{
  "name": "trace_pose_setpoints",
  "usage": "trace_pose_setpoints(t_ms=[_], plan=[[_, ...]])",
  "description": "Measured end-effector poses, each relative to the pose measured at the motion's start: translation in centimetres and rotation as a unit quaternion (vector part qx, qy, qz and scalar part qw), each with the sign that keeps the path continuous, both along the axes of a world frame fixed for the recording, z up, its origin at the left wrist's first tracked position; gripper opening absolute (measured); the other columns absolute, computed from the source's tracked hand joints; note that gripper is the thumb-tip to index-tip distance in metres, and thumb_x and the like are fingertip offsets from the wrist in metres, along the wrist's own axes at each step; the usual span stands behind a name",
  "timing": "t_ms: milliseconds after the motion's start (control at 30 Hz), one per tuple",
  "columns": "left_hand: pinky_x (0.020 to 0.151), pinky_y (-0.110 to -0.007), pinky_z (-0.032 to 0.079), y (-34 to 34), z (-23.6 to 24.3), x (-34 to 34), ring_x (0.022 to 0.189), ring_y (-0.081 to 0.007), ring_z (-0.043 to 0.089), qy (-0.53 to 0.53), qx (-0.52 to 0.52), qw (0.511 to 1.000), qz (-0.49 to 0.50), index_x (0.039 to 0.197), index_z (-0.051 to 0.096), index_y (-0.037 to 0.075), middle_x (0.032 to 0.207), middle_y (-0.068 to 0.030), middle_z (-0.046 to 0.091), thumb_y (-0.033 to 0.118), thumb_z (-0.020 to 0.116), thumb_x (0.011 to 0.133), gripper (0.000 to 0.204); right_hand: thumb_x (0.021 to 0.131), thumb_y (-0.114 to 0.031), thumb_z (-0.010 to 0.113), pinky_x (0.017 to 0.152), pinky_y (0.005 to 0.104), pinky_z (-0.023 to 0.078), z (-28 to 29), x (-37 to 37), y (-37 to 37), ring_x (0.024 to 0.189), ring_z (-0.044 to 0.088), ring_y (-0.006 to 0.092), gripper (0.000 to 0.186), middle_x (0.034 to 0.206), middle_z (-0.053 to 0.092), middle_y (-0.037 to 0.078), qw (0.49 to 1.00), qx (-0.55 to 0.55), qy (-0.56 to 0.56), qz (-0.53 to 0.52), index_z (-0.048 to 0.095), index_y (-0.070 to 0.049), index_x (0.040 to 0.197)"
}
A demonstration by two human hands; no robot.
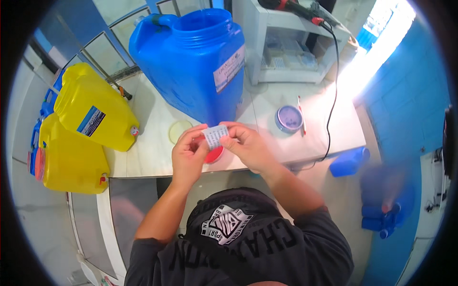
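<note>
Over the near edge of the counter, a small white printed slip (216, 137) is pinched between my two hands. My left hand (187, 151) grips its left side with closed fingers, and my right hand (247, 146) grips its right side with thumb and forefinger. Partly hidden below them is a round red lid (214, 156). Just beyond my hands stands a large blue water jug (193, 71), its wide threaded mouth uncovered and facing up. What appears to be a thin stream of water comes down into the mouth. To the left of the jug's base lies a pale round disc (180, 131).
Yellow jugs with taps (93, 112) stand at the left. On the white counter (267, 155), a round purple-blue tub (289, 118) sits beside a thin red-and-white stick (302, 117). A black cable (335, 90) hangs from a white shelf unit (291, 21). Blue containers (349, 162) are at the right.
</note>
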State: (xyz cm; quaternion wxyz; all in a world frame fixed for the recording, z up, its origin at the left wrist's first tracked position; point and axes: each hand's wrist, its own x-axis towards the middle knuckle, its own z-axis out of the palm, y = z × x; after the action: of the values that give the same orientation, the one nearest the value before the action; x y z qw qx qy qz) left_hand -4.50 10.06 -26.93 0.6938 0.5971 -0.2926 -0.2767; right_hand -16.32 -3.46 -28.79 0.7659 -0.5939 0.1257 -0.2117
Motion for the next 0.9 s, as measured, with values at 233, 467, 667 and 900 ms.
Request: trace_pose_setpoints(t_ms=[233,467,667,900], plan=[[0.083,-0.030,0.055,5.9,-1.0,3.2,0.100,-0.0129,0.064,0.133,0.028,0.971,0.197,0.119,0.062,0.001,0.112,-0.0054,0.067,0.015,0.064,0.097,0.025,0.079,-0.029,0.083,0.096,0.0463,0.048,8.8,3.1,-7.3,0.111,0.059,0.0294,0.055,0.120,0.059,0.016,0.801,-0.576,-0.090,-0.137,0.057,-0.010,0.123],[0.072,-0.023,0.050,20.1,-2.3,6.5,0.088,-0.0093,0.060,0.015,0.113,0.856,0.505,0.117,0.062,-0.001,0.105,-0.0045,0.066,0.017,0.070,0.089,0.034,0.081,-0.066,0.069,0.098,0.0451,0.050,23.3,4.7,-34.8,0.115,0.064,0.0405,0.085,0.123,0.066,0.029,0.531,-0.695,0.378,-0.304,0.059,0.005,0.128],[0.071,-0.026,0.049,30.2,-7.6,10.0,0.086,-0.0108,0.057,-0.001,0.152,0.759,0.634,0.116,0.062,0.002,0.102,-0.0029,0.061,0.024,0.074,0.087,0.039,0.069,-0.067,0.078,0.082,0.0448,0.053,21.7,7.8,-45.2,0.095,0.072,0.0347,0.092,0.098,0.072,0.028,0.645,-0.615,0.414,-0.184,0.068,0.018,0.105],[0.074,-0.030,0.049,35.6,-13.0,16.4,0.087,-0.0124,0.059,0.013,0.167,0.699,0.695,0.114,0.064,0.002,0.100,-0.0084,0.064,0.028,0.078,0.082,0.043,0.079,-0.063,0.074,0.088,0.0373,0.047,22.3,4.5,-41.7,0.098,0.064,0.0237,0.077,0.105,0.070,0.015,0.742,-0.545,0.277,-0.275,0.069,0.003,0.119]])
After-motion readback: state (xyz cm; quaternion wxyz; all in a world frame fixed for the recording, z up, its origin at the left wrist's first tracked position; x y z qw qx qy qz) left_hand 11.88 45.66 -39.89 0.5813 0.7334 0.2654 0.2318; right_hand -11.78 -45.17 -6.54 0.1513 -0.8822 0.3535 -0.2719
